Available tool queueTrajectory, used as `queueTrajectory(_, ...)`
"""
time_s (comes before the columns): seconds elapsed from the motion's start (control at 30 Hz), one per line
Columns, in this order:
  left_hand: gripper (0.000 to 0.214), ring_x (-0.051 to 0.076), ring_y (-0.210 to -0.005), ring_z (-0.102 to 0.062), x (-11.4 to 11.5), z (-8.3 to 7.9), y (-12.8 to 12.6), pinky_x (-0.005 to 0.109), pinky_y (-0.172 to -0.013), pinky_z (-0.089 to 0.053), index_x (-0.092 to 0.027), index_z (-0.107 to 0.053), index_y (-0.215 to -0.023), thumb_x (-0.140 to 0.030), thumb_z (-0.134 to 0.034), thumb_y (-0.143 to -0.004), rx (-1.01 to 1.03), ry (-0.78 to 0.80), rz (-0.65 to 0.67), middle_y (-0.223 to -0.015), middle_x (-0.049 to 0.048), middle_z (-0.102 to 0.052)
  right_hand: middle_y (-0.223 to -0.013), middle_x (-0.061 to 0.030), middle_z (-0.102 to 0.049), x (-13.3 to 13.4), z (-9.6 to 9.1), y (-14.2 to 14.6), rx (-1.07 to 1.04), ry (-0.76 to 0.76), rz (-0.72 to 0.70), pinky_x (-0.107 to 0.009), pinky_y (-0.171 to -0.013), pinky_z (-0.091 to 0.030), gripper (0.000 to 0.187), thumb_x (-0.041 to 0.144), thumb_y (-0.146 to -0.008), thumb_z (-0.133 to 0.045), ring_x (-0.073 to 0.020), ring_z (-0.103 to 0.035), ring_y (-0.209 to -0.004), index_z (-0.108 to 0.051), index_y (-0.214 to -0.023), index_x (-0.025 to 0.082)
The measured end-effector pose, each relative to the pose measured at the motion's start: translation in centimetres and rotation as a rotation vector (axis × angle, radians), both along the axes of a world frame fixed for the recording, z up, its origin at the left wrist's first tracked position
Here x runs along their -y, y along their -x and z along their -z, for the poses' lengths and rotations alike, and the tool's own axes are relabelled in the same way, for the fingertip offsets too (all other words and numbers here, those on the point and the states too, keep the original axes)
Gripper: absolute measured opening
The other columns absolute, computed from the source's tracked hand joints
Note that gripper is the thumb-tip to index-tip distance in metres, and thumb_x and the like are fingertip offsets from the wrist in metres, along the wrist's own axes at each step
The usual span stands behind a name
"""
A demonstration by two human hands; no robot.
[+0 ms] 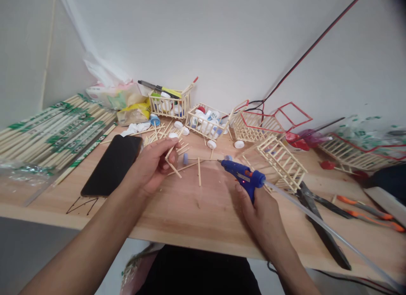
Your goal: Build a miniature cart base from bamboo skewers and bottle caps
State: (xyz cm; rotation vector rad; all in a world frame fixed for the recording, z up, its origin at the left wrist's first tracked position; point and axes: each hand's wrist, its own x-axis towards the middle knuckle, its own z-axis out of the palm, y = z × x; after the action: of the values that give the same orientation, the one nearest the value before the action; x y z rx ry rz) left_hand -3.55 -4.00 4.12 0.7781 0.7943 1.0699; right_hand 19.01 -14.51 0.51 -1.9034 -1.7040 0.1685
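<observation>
Angled sticks (174, 168) right of phone (111, 164) seem light, best held mid-length — left hand (154, 164) pinches them, right hand (263, 210) clasps glue gun (242, 175).

From the middle of the table, five stick baskets are counted: one (169, 109) at eleven o'clock, one (199, 128) at twelve, one (253, 125) at two, and two (283, 161) (358, 154) at three. One glue gun (242, 173) is found at three, one phone (111, 166) at nine, one tissue pack (111, 95) at ten. Two hands are seen: the left hand (155, 164) at nine, by which at least two thin sticks (174, 168) are held, and the right hand (263, 212) at four. The wrapped chopsticks (66, 130) at ten cannot be counted with certainty.
</observation>
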Motion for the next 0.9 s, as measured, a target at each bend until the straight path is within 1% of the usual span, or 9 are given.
queueTrajectory(0.17,0.012,0.003,-0.037,-0.033,0.08,-0.12,0.01,0.016,-0.038,-0.023,-0.014,-0.056,-0.070,-0.022,-0.062,-0.078,-0.006,-0.002,-0.005,-0.045,-0.0059,-0.044,-0.081,-0.0102,-0.069,0.02,-0.01,0.06,-0.001,-0.023,-0.006,-0.038,-0.079,-0.052,0.035,0.046,-0.092,-0.040,-0.0285,-0.066,-0.091,-0.063,-0.091,0.020)
queueTrajectory(0.37,0.013,0.004,-0.037,-0.032,-0.04,-0.03,0.04,0.016,-0.037,-0.022,-0.014,-0.056,-0.070,-0.023,-0.063,-0.077,-0.005,0.006,0.004,-0.045,-0.0058,-0.045,-0.078,-0.0078,-0.068,0.05,0.06,-0.04,0.008,-0.028,-0.023,-0.038,-0.079,-0.052,0.033,0.046,-0.093,-0.040,-0.0278,-0.067,-0.089,-0.063,-0.092,0.021)
queueTrajectory(0.53,0.013,0.004,-0.038,-0.032,-0.06,0.15,0.07,0.016,-0.038,-0.022,-0.014,-0.056,-0.070,-0.022,-0.060,-0.079,-0.010,-0.008,0.002,-0.044,-0.0055,-0.044,-0.086,-0.0098,-0.069,0.08,0.21,-0.11,0.023,-0.006,-0.001,-0.038,-0.078,-0.052,0.035,0.046,-0.093,-0.040,-0.0280,-0.066,-0.089,-0.063,-0.095,0.020)
queueTrajectory(0.73,0.013,0.004,-0.039,-0.031,0.08,-0.03,0.06,0.016,-0.038,-0.021,-0.014,-0.057,-0.071,-0.022,-0.060,-0.079,-0.028,-0.004,-0.007,-0.045,-0.0055,-0.044,-0.079,-0.0093,-0.068,0.08,0.09,-0.02,0.004,0.000,0.007,-0.037,-0.077,-0.051,0.035,0.047,-0.092,-0.040,-0.0276,-0.066,-0.085,-0.062,-0.088,0.020)
queueTrajectory(0.9,0.013,0.004,-0.039,-0.031,0.01,-0.01,0.01,0.016,-0.038,-0.021,-0.014,-0.056,-0.070,-0.023,-0.061,-0.079,-0.016,-0.001,-0.008,-0.045,-0.0055,-0.043,-0.082,-0.0096,-0.069,0.07,-0.02,0.00,-0.009,0.002,0.001,-0.038,-0.079,-0.051,0.033,0.046,-0.092,-0.041,-0.0273,-0.066,-0.086,-0.061,-0.088,0.020)
